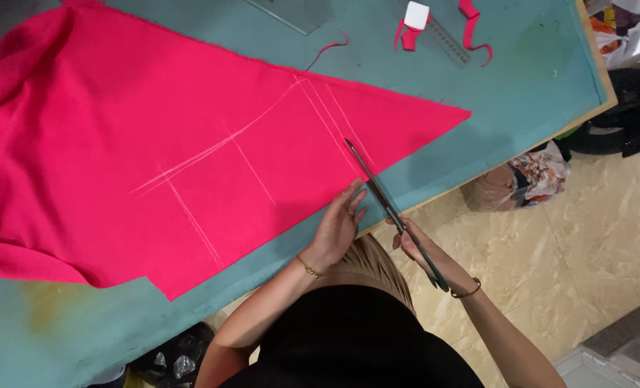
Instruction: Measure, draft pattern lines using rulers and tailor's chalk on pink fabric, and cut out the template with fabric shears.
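A large pink cloth [154, 151] lies spread over the teal table [535, 79], marked with pale chalk lines [219, 147]. The left hand [338, 223] presses flat on the cloth's near edge, fingers close together. The right hand [417, 244] grips long scissors [384, 197] (blades nearly closed), their tip lying over the cloth along a chalk line near its pointed corner.

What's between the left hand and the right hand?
Head view: the scissors blades run between the left hand, pressing the pink fabric, and the right hand holding them.
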